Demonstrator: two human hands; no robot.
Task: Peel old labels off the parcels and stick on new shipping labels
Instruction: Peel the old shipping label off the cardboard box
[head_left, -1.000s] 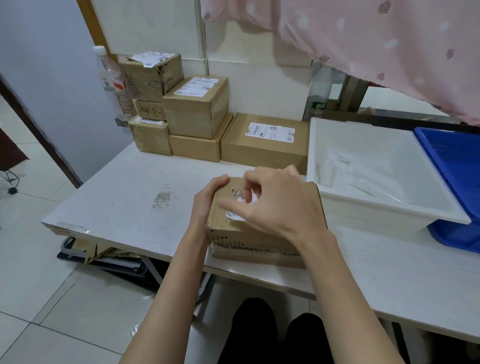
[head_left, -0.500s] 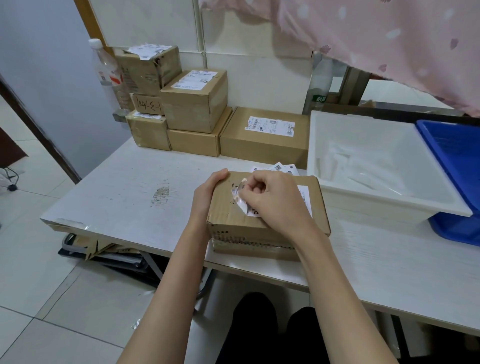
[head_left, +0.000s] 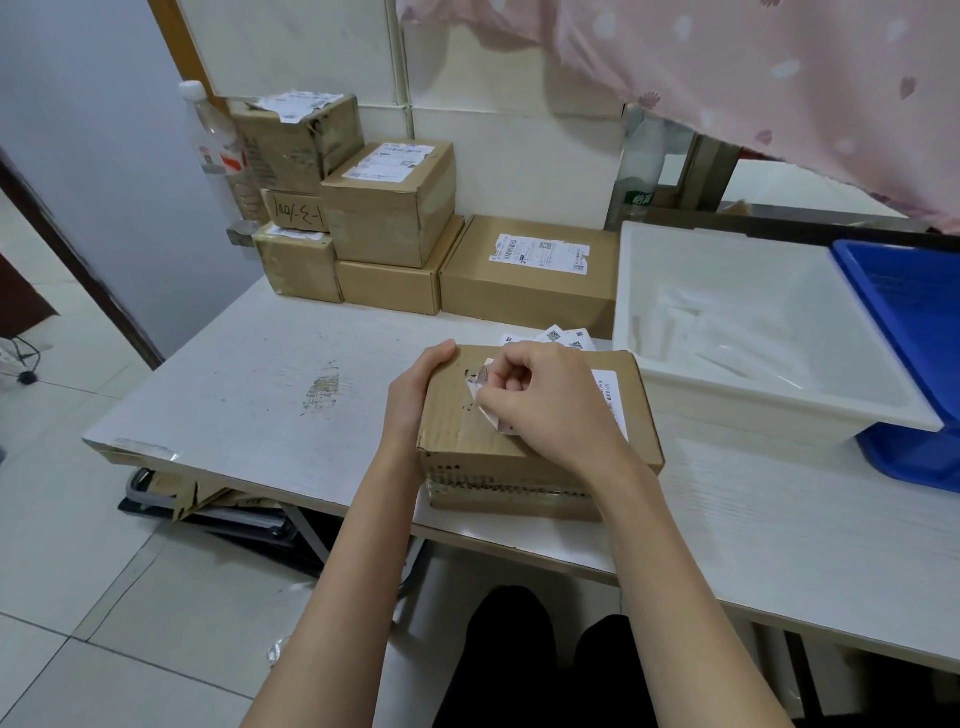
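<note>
The right hand (head_left: 540, 400) was curled into a loose fist on top of the parcel (head_left: 519, 441), its thumb and fingertips pinching the lifted left edge of the old label (head_left: 488, 400), which was peeled up and folded back while its right end still lay stuck flat on the lid. The left hand (head_left: 415, 395) clasped the parcel's left side, fingers wrapped over the top far corner and palm against the wall. Both forearms reached up from the bottom of the view, the right one crossing over the parcel's near right corner. The parcel sat at the near edge of the white table (head_left: 234, 395), its front face almost flush with that edge. Left of the parcel lay a bare stretch of tabletop; right of it, close by, stood the white tray (head_left: 779, 415); beyond it a few loose labels (head_left: 556, 336) lay flat, and farther back stood stacked boxes (head_left: 389, 228)
</note>
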